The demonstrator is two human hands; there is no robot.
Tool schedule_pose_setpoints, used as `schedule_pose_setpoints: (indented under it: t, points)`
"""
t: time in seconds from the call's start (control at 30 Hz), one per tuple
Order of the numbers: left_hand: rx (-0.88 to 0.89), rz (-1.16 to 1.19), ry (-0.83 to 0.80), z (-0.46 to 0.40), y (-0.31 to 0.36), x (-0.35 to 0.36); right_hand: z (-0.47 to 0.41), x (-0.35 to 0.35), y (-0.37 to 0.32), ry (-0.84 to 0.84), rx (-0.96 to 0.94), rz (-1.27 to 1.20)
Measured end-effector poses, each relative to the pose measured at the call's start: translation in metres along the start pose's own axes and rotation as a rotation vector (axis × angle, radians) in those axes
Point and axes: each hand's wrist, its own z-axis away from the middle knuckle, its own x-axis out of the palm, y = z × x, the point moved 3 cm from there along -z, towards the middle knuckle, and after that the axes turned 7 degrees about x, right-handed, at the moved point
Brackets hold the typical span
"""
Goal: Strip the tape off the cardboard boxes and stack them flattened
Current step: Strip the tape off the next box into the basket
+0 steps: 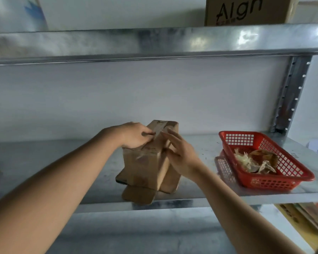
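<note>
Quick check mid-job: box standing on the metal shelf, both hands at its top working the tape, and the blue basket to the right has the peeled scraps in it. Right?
One thing is off: the basket is red, not blue, as the head view shows. The rest holds: the box stands on the metal shelf, the left hand and right hand are at its top by the tape, and scraps lie in the basket to the right.
</note>
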Motion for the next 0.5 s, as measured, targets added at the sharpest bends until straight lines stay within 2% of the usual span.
schedule_pose_setpoints:
  t: [0.07,0.13,0.27,0.37,0.5]
  points:
    - [-0.036,0.035,0.044,0.005,0.0,0.004,0.01,0.005,0.005,0.085,-0.02,-0.232]
    - [-0.075,0.07,0.092,0.009,0.0,0.008,0.02,0.006,0.009,0.121,-0.047,-0.32]
    - [-0.004,0.115,0.138,0.004,0.0,0.012,0.036,0.005,0.013,0.12,-0.026,-0.282]
    - [0.029,0.195,0.143,0.0,-0.007,0.016,0.041,0.003,0.013,0.214,-0.02,-0.215]
    - [0.053,0.321,0.166,0.001,-0.012,0.019,0.048,0.007,0.012,0.337,0.045,-0.251]
